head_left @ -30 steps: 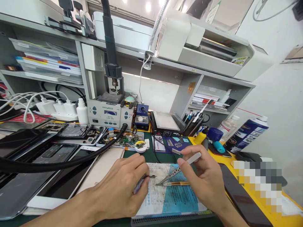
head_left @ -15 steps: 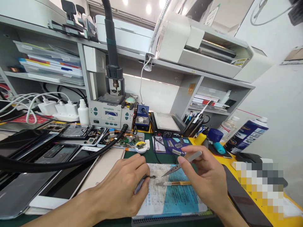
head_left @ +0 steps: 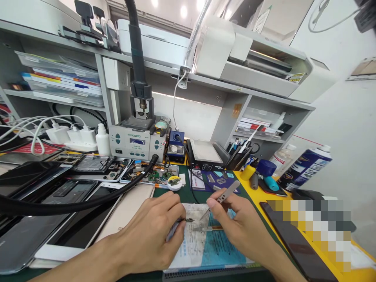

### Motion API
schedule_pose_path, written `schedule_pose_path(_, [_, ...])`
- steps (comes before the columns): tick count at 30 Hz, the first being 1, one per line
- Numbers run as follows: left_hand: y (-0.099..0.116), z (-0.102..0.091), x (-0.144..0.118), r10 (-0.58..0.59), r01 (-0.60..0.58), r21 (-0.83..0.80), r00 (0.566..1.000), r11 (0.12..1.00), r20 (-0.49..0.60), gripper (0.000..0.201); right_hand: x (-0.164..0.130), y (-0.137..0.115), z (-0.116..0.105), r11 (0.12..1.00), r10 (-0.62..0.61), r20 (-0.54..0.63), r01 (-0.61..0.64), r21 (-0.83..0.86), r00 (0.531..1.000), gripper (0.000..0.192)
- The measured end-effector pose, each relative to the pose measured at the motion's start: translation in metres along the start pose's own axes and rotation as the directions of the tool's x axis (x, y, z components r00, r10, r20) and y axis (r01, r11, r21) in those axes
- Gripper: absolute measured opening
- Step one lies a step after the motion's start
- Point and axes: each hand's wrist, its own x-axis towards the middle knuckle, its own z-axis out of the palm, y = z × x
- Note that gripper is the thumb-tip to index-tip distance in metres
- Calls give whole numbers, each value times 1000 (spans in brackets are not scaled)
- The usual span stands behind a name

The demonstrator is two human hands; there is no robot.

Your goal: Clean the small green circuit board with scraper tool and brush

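My left hand [head_left: 155, 229] rests over the left side of a stained blue-and-white booklet [head_left: 202, 250]. Its thumb and forefinger are pinched on a small dark electronic part [head_left: 189, 220]; most of that part is hidden by the fingers. Metal tweezers [head_left: 227, 193] are gripped in my right hand [head_left: 235, 219], tips pointing down and left, close to the part but apart from it. On the booklet below the tweezers lies a craft knife [head_left: 207, 228] with a gold-coloured handle, partly covered by my right hand.
Several phones, including a white one [head_left: 85, 223], lie on the left under a black hose [head_left: 96, 203]. Behind stand a hot-air station [head_left: 138, 143], a tray of circuit boards [head_left: 158, 174] and a small heating plate [head_left: 206, 152]. Bottles and a spray can [head_left: 308, 166] stand at right.
My right hand has shifted left and the tweezers now stand steeper, covering more of the knife's handle. My left hand and the part are practically unmoved.
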Motion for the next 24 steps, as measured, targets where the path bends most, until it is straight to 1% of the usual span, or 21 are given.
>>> schedule_pose_path(4, [0, 0, 0, -7, 7, -7, 1000, 1000, 19, 13, 0, 3, 3, 983, 45, -74, -31, 179, 996, 35])
schedule_pose_path(7, [0, -1, -1, -9, 9, -12, 999, 1000, 31, 14, -1, 4, 5, 966, 82, -39, -70, 248, 996, 37])
schedule_pose_path(10, [1, -2, 0, -10, 10, -17, 999, 1000, 35, 14, -1, 4, 8, 963, 94, 3, -92, 254, 996, 40])
schedule_pose_path(16, [1, -1, -1, 10, -10, -8, 1000, 1000, 14, 16, -2, 5, 9, 968, 70, 22, -73, 240, 997, 41])
schedule_pose_path(21, [1, -1, 0, 2, -2, -5, 1000, 1000, 21, 16, -3, 4, 7, 970, 49, 57, -61, 237, 997, 40])
schedule_pose_path(24, [1, -1, 1, 16, -16, 12, 1000, 1000, -5, 17, -3, 4, 7, 969, 59, 70, -74, 237, 996, 39])
